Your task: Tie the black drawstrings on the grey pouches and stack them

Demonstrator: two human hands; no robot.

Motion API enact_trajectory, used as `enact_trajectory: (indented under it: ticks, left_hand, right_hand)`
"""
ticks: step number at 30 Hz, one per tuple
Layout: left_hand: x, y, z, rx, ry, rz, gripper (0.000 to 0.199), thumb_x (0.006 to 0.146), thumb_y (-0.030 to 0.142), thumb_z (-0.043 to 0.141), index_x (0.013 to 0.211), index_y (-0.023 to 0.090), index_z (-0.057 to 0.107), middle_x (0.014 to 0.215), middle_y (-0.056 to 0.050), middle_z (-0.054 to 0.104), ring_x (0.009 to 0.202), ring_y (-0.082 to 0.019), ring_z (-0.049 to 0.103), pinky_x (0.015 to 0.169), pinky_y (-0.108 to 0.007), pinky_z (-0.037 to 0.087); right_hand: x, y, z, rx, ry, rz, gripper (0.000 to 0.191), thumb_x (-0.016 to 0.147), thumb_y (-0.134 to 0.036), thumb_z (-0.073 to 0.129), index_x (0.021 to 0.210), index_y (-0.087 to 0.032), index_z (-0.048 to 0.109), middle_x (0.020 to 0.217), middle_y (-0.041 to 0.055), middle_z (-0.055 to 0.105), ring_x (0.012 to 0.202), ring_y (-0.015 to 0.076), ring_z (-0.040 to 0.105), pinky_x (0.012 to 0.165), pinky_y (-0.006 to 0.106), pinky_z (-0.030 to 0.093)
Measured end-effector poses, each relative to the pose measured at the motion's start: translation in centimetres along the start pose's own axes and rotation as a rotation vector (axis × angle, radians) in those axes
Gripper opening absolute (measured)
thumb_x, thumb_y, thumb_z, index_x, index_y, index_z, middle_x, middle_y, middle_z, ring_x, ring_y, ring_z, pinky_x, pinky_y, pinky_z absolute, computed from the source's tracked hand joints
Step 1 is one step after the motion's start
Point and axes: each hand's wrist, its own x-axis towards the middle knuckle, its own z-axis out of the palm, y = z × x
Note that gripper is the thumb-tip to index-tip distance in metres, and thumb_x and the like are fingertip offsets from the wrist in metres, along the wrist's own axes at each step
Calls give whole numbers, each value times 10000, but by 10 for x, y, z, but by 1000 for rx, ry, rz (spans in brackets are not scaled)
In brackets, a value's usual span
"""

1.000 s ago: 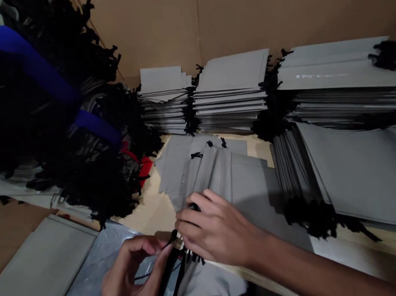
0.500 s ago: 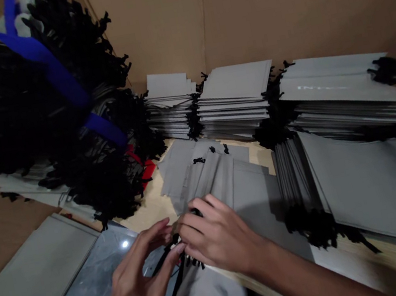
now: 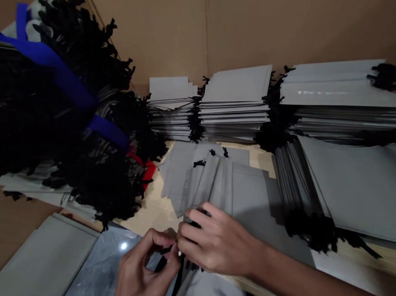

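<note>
Black cord [image 3: 173,293] is pinched between thumb and forefinger of left hand [image 3: 140,275], just beside the fingertips of right hand [image 3: 218,241]. Right-hand fingers are curled; what is gripped there is hidden and cannot be told. Beyond the right hand, grey drawstring pouches [image 3: 211,181] are spread on the wooden tabletop [image 3: 148,213], 3 black knots showing. Farther back, 3 pouch stacks [image 3: 235,88] are lined up before a cardboard wall [image 3: 273,7].
</note>
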Motion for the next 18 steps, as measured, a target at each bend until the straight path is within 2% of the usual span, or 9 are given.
enact_trajectory:
  ticks: [6, 11, 14, 18]
  left_hand:
    - [1, 3, -3, 13, 8, -1, 111, 962, 267, 700, 855, 251, 673, 786, 36, 716, 727, -161, 690, 657, -202, 576]
    - [2, -2, -3, 48, 42, 31, 64, 988, 299, 704, 939, 259, 706, 833, 27, 771, 762, -171, 755, 667, -203, 606]
    - [2, -2, -3, 116, 28, 63, 70, 1005, 322, 699, 1015, 259, 729, 907, 9, 817, 805, -185, 793, 647, -204, 612]
    - [1, 3, -4, 204, 17, 152, 124, 1051, 353, 660, 1096, 263, 733, 983, -6, 821, 849, -185, 799, 763, -234, 630]
  right_hand:
    - [0, 2, -1, -5, 19, 19, 245, 1056, -163, 584, 815, -204, 607, 797, 2, 616, 814, 203, 508, 709, 403, 302]
    - [-2, 5, -2, 1, -37, 61, 149, 1080, -203, 575, 961, -195, 664, 911, 23, 693, 871, 219, 529, 748, 411, 334]
    - [-2, 5, -1, -2, -20, 64, 123, 1096, -203, 589, 1020, -183, 683, 907, 18, 688, 860, 219, 516, 744, 408, 329]
    - [-1, 6, 2, 0, 4, 25, 209, 1091, -127, 557, 927, -161, 683, 875, 23, 649, 831, 215, 475, 744, 403, 326]
